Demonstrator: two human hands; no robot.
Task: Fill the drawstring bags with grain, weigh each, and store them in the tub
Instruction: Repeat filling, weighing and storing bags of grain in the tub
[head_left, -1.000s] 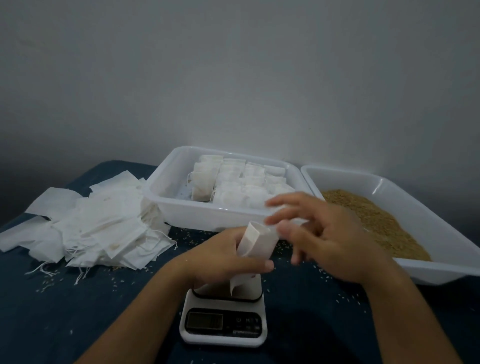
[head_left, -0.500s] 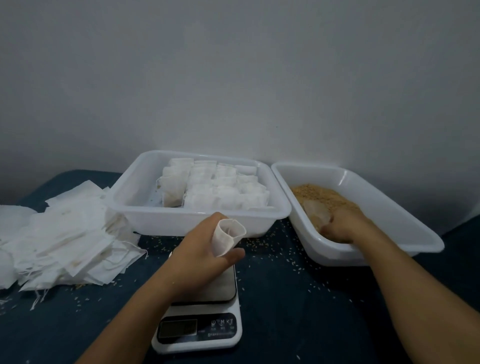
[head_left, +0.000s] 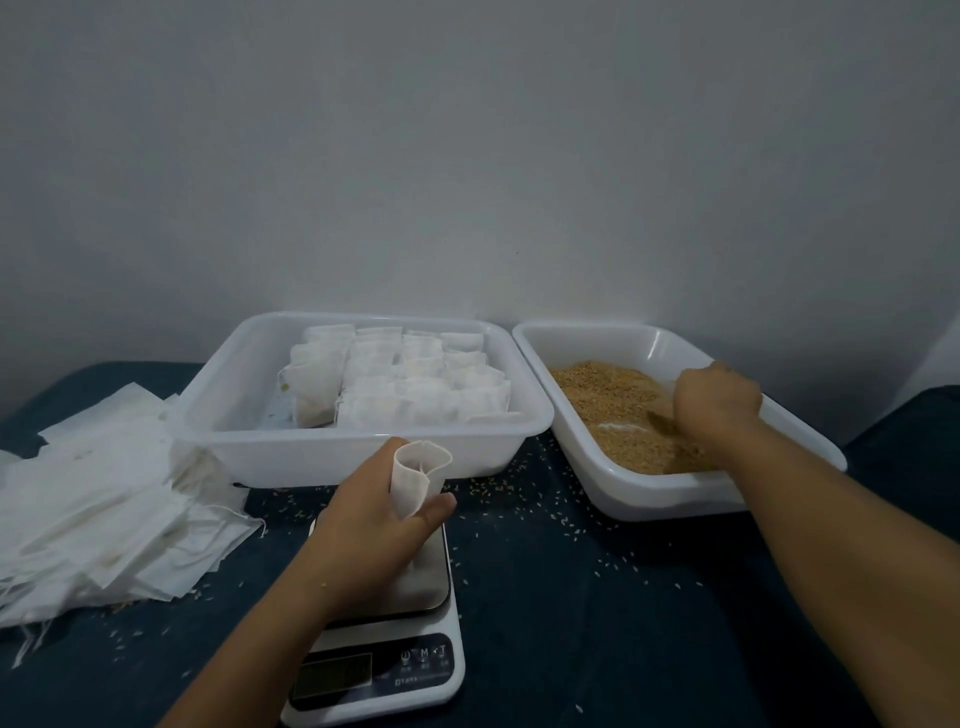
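The left hand (head_left: 371, 525) grips an empty drawstring bag (head_left: 415, 480) upright above the scale (head_left: 387, 644), fingers and thumb curled round its lower half so the mouth stands open. The right hand (head_left: 719, 402) is down in the grain (head_left: 623, 415) inside the right-hand tray (head_left: 639, 499), fingers bent into the heap; whether they are closed on a scoop of grain I cannot tell, since the fingertips are hidden.

To fill well, I judge the left hand should keep the mouth round and level, and the right should carry its handful directly over the opening and let it trickle in, because loose grains already lie scattered on the dark tablecloth (head_left: 597, 623).

Count: one bag in hand, one scale, two white containers. The storage tub (head_left: 270, 452) holds rows of filled bags (head_left: 410, 384), too tightly packed to number exactly. A heap of unfilled bags (head_left: 104, 499) lies to the left, also too overlapped to count.
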